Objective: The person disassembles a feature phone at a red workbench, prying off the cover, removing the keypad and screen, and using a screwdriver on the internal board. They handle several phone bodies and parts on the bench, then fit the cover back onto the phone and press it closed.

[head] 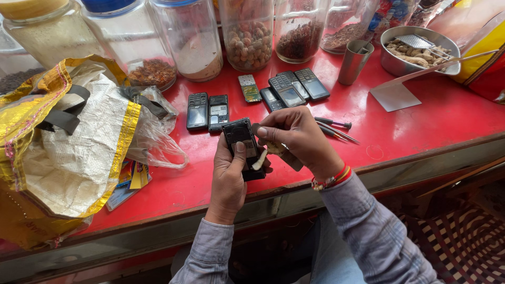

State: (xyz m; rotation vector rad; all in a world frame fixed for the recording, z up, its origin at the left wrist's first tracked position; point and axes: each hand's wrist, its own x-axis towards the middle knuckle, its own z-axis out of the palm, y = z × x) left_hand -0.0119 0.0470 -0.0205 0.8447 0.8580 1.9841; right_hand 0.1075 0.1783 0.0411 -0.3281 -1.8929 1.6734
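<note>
Phones in a row beyond both hands, tools just right, bag crowding left, left hand gripping phone, right hand fingers pinched on it, bare counter open rightward to its edge.

Left hand covers the lower half of the small black phone; right hand hides whatever its fingers pinch. Far jars are cut off at the top edge. Woven bag runs off the left edge.
</note>
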